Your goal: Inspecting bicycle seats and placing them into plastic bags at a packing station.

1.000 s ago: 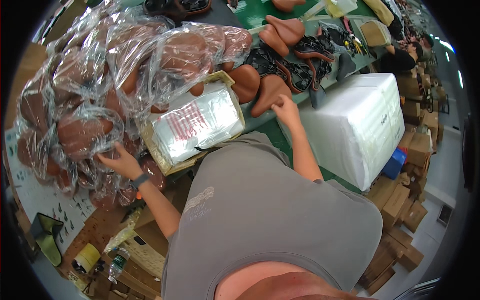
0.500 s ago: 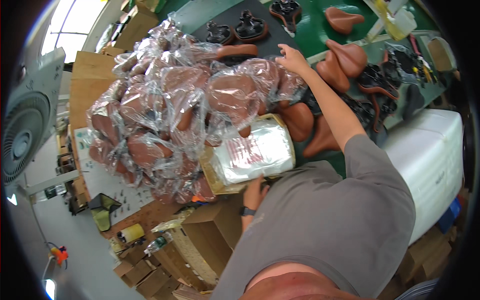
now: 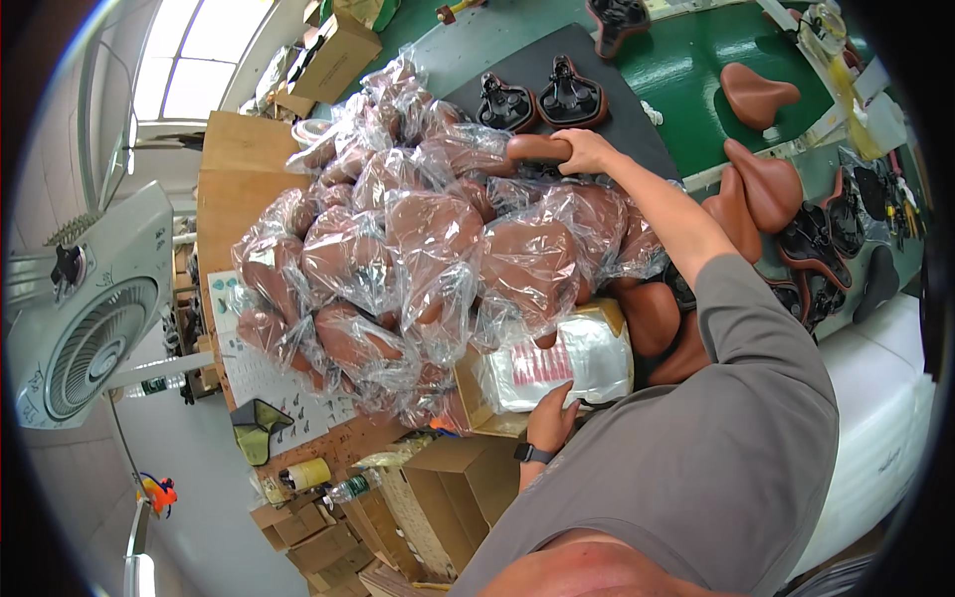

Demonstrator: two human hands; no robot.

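My right hand [image 3: 589, 152] is stretched out over the far side of the table. Its fingers close round the near end of a brown bicycle saddle [image 3: 537, 149], which has no plastic on it. My left hand [image 3: 550, 420] is close to my body, at the edge of a stack of clear plastic bags [image 3: 597, 363]. Its fingers are extended and hold nothing that I can see. The bags lie in a shallow open cardboard box [image 3: 479, 410]. Left of both hands is a large heap of brown saddles in clear plastic [image 3: 428, 234].
Two upturned saddles [image 3: 572, 95] rest on a black mat [image 3: 637, 124]. Several unwrapped saddles [image 3: 766, 189] lie to the right, beside a white wrapped block [image 3: 875, 398]. A grey fan [image 3: 104, 328] stands at left; cardboard boxes [image 3: 463, 483] are below the table.
My right hand has gone from open in the air to gripping the unwrapped saddle. My left hand has moved onto the edge of the bags. The whole view has shifted.
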